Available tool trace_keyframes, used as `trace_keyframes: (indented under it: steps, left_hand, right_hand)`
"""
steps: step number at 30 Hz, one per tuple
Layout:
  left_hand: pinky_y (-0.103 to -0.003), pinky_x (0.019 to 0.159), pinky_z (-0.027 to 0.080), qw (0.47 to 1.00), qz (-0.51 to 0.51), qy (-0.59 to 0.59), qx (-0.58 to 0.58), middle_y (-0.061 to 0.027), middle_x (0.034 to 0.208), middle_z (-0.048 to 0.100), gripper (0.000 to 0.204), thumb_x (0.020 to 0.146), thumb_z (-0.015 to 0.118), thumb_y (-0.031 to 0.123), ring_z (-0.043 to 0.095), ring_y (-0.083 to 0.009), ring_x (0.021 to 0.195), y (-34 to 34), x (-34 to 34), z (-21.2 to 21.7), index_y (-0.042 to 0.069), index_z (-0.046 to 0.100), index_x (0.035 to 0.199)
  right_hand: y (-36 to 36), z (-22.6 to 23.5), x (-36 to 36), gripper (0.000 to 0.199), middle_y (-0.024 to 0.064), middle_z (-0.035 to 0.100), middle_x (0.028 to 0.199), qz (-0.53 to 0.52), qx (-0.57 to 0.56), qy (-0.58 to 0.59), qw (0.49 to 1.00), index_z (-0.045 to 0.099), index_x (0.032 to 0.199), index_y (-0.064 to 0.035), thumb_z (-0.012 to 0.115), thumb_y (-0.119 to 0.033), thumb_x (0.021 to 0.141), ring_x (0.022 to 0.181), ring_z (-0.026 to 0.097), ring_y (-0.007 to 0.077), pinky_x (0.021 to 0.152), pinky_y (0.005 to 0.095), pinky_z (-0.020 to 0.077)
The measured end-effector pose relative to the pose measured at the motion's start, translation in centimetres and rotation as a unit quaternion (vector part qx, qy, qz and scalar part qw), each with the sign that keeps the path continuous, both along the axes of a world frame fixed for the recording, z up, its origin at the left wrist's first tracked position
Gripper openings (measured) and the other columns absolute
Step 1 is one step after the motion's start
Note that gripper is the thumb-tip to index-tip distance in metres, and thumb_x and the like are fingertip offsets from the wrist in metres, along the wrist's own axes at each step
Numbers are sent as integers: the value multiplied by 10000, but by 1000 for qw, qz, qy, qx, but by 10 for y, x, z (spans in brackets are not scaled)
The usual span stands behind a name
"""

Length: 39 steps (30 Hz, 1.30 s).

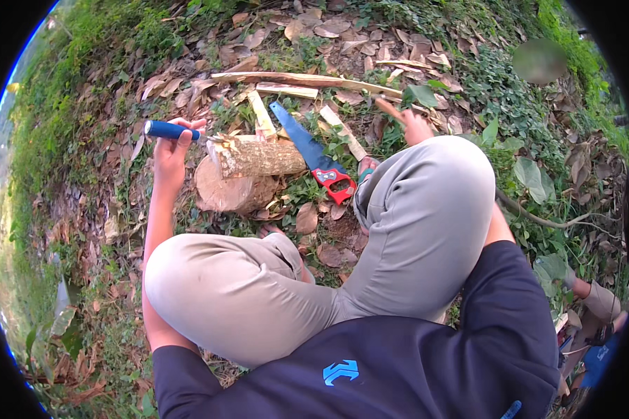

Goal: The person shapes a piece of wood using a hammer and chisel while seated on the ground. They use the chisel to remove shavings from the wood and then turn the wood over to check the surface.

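Head view: my left knee (195, 279) stands at 8 o'clock and my right knee (440, 188) between 2 and 3, with leafy ground opening between them toward 12. Just beyond, between 9 and 10, sits a wide wooden round (232, 190); over its far side lies a log (262, 158), cut edge facing 9, long axis running 9 to 3. At 12 lies a saw (304, 143), red handle near me, blade pointing to 11. At 10, my left hand (171, 153) has its fingers curled round a blue cylinder (162, 130). This points to 9, long axis nearly level, its other end near the log's cut edge; outward there is room over leaf litter. Toward 2, my right hand (418, 129), partly hidden behind the knee, has its fingers folded on a thin brown piece (390, 110) pointing to 10; how tightly, I cannot tell. Farther, a long split strip (307, 79) spans 12.
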<state>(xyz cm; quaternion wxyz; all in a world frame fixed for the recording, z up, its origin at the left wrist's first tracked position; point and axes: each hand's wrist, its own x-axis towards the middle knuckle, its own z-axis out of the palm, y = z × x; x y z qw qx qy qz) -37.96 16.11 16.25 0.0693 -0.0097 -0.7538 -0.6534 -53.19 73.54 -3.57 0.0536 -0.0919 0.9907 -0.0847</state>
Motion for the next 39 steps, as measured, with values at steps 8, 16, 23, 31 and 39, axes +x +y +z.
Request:
trace_keyframes:
  steps: [8,16,23,31,39]
  left_hand:
    - [-315,924,513,991,-49,-11,-124,-74,1064,748,460,866,773,326,678,-145,1008,2,-8,20,46,665,1214]
    - [-330,772,465,935,-172,179,-254,-122,1035,656,378,898,719,267,557,-206,861,115,-70,60,40,676,1197]
    - [-239,799,445,977,-130,56,-158,-30,1060,578,224,1011,615,134,543,-97,905,49,-62,-32,-42,633,1149]
    - [-222,906,378,980,-155,92,-87,-29,1151,546,227,1034,575,126,510,-105,1043,103,-57,-57,-51,629,1164]
    - [-232,826,436,981,-170,1,-92,-9,1049,608,205,1035,559,114,544,-99,934,129,-54,-92,20,667,1182]
  right_hand:
    - [-160,167,-74,488,95,686,889,75,-340,-223,911,569,1327,-47,446,-432,1053,748,670,193,696,351,567]
    - [-248,372,29,917,318,660,1006,64,-351,-594,721,403,1321,120,538,-682,896,752,714,345,728,342,603]
    - [-259,320,51,675,296,512,1394,57,-388,-476,788,348,1500,-87,645,-8,900,1012,711,359,895,421,620]
    - [-245,325,41,460,178,729,990,160,-342,-322,868,694,1046,11,799,-359,794,853,751,250,717,346,643]
    - [-210,228,-3,343,169,735,933,140,85,-469,868,729,974,-19,659,-268,748,685,699,248,648,328,563]
